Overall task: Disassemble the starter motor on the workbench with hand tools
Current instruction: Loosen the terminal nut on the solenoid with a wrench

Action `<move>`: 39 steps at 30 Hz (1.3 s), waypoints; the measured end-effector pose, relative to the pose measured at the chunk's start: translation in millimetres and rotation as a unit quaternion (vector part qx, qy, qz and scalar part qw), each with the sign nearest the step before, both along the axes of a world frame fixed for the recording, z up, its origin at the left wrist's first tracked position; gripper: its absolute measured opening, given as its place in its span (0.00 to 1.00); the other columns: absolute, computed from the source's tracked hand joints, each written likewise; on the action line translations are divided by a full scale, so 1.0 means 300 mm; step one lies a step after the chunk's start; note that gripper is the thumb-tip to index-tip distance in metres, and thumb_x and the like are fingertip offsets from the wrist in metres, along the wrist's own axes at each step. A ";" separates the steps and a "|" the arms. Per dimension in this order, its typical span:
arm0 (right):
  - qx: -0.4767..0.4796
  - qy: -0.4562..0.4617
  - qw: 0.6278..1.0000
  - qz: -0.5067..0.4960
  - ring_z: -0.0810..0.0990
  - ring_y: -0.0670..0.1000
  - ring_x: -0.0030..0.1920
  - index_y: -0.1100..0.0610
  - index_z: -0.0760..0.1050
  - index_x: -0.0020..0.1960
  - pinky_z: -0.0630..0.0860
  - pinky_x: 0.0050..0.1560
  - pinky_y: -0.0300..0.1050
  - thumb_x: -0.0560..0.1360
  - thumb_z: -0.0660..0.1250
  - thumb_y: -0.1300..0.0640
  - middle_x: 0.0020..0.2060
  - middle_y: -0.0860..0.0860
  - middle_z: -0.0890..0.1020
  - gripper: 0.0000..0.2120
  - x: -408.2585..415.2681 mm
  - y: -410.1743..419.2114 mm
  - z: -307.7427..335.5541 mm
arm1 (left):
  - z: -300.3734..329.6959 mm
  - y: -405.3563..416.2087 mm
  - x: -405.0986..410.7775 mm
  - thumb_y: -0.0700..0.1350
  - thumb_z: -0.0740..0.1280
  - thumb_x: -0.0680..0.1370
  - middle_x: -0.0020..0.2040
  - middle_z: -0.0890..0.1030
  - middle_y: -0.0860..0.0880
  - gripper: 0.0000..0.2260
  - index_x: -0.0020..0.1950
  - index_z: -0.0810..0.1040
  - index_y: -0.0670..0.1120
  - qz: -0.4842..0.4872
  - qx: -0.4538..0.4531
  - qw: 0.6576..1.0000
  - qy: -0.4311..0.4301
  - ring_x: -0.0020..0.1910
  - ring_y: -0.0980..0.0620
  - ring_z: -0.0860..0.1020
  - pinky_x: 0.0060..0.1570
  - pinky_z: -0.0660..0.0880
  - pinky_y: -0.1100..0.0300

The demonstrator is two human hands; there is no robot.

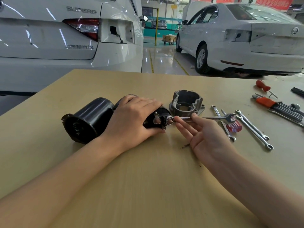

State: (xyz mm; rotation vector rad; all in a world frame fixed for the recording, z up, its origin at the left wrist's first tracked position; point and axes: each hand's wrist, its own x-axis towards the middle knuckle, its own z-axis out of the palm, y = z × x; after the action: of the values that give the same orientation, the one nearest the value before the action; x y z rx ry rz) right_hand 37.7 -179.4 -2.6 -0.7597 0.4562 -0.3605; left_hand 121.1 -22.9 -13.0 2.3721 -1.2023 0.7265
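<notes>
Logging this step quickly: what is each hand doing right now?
Left hand: grips the black solenoid, holding it down.
Right hand: fingers mostly straight, thumb and fingertips steadying the wrench on the solenoid's nut.

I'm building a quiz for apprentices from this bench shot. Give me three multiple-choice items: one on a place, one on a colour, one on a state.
1. Where does the grey aluminium housing stand?
A. Behind the right hand
B. Under the left forearm
C. On the car's boot

2. What colour is the sleeve on the hex key set?
A. Blue
B. Orange
C. Green

3. What is the left hand doing?
A. Lying flat and open on the bench
B. Gripping the solenoid
C. Holding a screwdriver

Answers: 1 A, it stands upright on the workbench just beyond the right hand; 2 B, the sleeve shows orange; 3 B, its fingers wrap the black body while the spanner sits on a terminal nut.
</notes>
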 end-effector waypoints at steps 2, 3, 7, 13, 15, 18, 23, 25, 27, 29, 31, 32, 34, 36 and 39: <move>-0.034 -0.014 0.999 0.003 0.86 0.58 0.38 0.66 0.70 0.53 0.80 0.32 0.42 0.80 0.60 0.66 0.43 0.63 0.81 0.04 -0.002 -0.003 0.001 | -0.002 0.000 0.003 0.59 0.71 0.66 0.60 0.81 0.48 0.28 0.63 0.79 0.46 -0.005 0.000 1.000 0.001 0.60 0.48 0.78 0.62 0.64 0.52; -0.067 -0.024 0.997 0.003 0.86 0.57 0.37 0.66 0.70 0.54 0.81 0.33 0.42 0.80 0.60 0.66 0.41 0.62 0.81 0.04 -0.002 -0.004 0.003 | -0.003 0.000 0.004 0.59 0.71 0.66 0.60 0.81 0.48 0.29 0.63 0.79 0.46 -0.006 -0.001 1.000 0.002 0.60 0.48 0.78 0.62 0.64 0.52; -0.256 -0.073 0.964 -0.015 0.84 0.52 0.32 0.62 0.71 0.56 0.81 0.36 0.43 0.80 0.61 0.65 0.36 0.57 0.79 0.05 0.002 0.012 0.023 | -0.004 0.003 0.006 0.59 0.73 0.66 0.59 0.81 0.48 0.29 0.63 0.79 0.46 -0.008 -0.006 1.000 0.006 0.60 0.48 0.78 0.62 0.63 0.53; -0.566 -0.116 0.816 0.002 0.78 0.46 0.38 0.52 0.74 0.63 0.76 0.44 0.42 0.79 0.62 0.65 0.40 0.50 0.79 0.15 0.024 0.053 0.019 | -0.003 0.002 0.003 0.57 0.77 0.65 0.61 0.81 0.48 0.31 0.64 0.78 0.46 -0.005 0.002 1.000 0.015 0.62 0.47 0.77 0.64 0.62 0.51; -0.608 -0.111 0.786 0.012 0.79 0.49 0.44 0.55 0.79 0.59 0.76 0.48 0.46 0.79 0.63 0.65 0.43 0.50 0.81 0.12 0.033 0.066 0.018 | -0.003 0.001 0.000 0.56 0.78 0.65 0.60 0.81 0.48 0.29 0.62 0.78 0.46 -0.005 0.003 1.000 0.016 0.61 0.47 0.77 0.64 0.62 0.51; -0.627 -0.094 0.774 0.017 0.79 0.48 0.42 0.55 0.79 0.51 0.76 0.45 0.45 0.78 0.65 0.64 0.40 0.48 0.81 0.07 0.031 0.073 0.029 | -0.002 0.001 0.001 0.55 0.78 0.64 0.59 0.81 0.48 0.27 0.59 0.79 0.45 -0.006 0.002 1.000 0.020 0.61 0.46 0.77 0.63 0.63 0.50; -0.485 -0.142 0.863 0.025 0.73 0.44 0.34 0.56 0.75 0.46 0.70 0.36 0.36 0.79 0.60 0.67 0.35 0.49 0.77 0.09 -0.007 0.060 0.068 | 0.003 0.001 0.002 0.59 0.73 0.65 0.59 0.81 0.47 0.31 0.63 0.78 0.44 -0.012 0.006 1.000 0.014 0.60 0.46 0.78 0.62 0.66 0.49; -0.396 -0.154 0.905 0.015 0.71 0.45 0.30 0.59 0.74 0.46 0.68 0.30 0.35 0.80 0.59 0.67 0.33 0.52 0.75 0.08 -0.028 0.040 0.079 | 0.004 0.003 0.001 0.59 0.75 0.66 0.60 0.81 0.47 0.31 0.64 0.78 0.44 -0.012 0.009 1.000 0.014 0.60 0.46 0.78 0.62 0.65 0.50; -0.317 -0.128 0.940 0.014 0.70 0.46 0.28 0.60 0.72 0.46 0.67 0.28 0.37 0.80 0.58 0.66 0.30 0.51 0.75 0.07 -0.043 0.028 0.069 | 0.005 0.007 0.001 0.59 0.75 0.67 0.61 0.80 0.46 0.31 0.65 0.77 0.45 -0.011 0.016 1.000 0.017 0.62 0.46 0.77 0.64 0.63 0.51; -0.220 -0.078 0.972 0.023 0.72 0.47 0.27 0.61 0.71 0.45 0.68 0.27 0.38 0.80 0.57 0.67 0.29 0.52 0.75 0.07 -0.049 0.023 0.042 | 0.005 0.007 -0.002 0.60 0.73 0.68 0.62 0.80 0.46 0.31 0.66 0.76 0.45 -0.008 0.025 0.999 0.019 0.63 0.46 0.76 0.65 0.63 0.51; -0.103 -0.034 0.993 0.038 0.73 0.47 0.26 0.61 0.71 0.43 0.71 0.26 0.38 0.80 0.56 0.67 0.31 0.54 0.75 0.08 -0.045 0.023 0.023 | 0.006 0.004 -0.005 0.61 0.72 0.69 0.63 0.79 0.46 0.31 0.66 0.76 0.46 0.000 0.034 0.999 0.015 0.64 0.47 0.76 0.66 0.63 0.50; -0.065 -0.018 0.997 0.044 0.74 0.48 0.26 0.61 0.70 0.43 0.72 0.26 0.37 0.79 0.56 0.67 0.32 0.54 0.75 0.08 -0.043 0.024 0.019 | 0.005 0.003 -0.006 0.61 0.72 0.69 0.63 0.79 0.46 0.31 0.66 0.76 0.46 0.005 0.036 0.999 0.014 0.64 0.47 0.76 0.66 0.63 0.50; -0.038 -0.009 0.998 0.053 0.75 0.48 0.27 0.62 0.71 0.44 0.75 0.26 0.38 0.79 0.56 0.67 0.33 0.55 0.76 0.07 -0.038 0.030 0.018 | 0.004 0.002 -0.004 0.61 0.72 0.69 0.63 0.79 0.47 0.31 0.66 0.76 0.46 0.011 0.037 0.999 0.013 0.64 0.47 0.75 0.66 0.63 0.50; -0.028 -0.016 0.998 0.057 0.77 0.49 0.28 0.63 0.71 0.47 0.77 0.28 0.39 0.79 0.57 0.67 0.33 0.57 0.77 0.05 -0.036 0.035 0.015 | 0.004 0.001 -0.001 0.61 0.72 0.69 0.64 0.79 0.47 0.30 0.67 0.76 0.46 0.013 0.041 0.999 0.010 0.64 0.47 0.75 0.66 0.63 0.51; -0.019 -0.011 0.998 0.052 0.79 0.49 0.27 0.63 0.71 0.51 0.78 0.29 0.39 0.79 0.57 0.67 0.32 0.57 0.78 0.05 -0.034 0.038 0.016 | 0.003 0.002 0.002 0.61 0.71 0.70 0.64 0.79 0.47 0.30 0.67 0.75 0.46 0.015 0.042 0.999 0.002 0.64 0.47 0.75 0.66 0.63 0.51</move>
State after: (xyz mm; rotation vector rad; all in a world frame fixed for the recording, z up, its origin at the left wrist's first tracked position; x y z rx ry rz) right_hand 27.4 -167.9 2.3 -0.8118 0.3880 -0.2799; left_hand 121.6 -22.3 -12.2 2.4633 -1.2192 0.6925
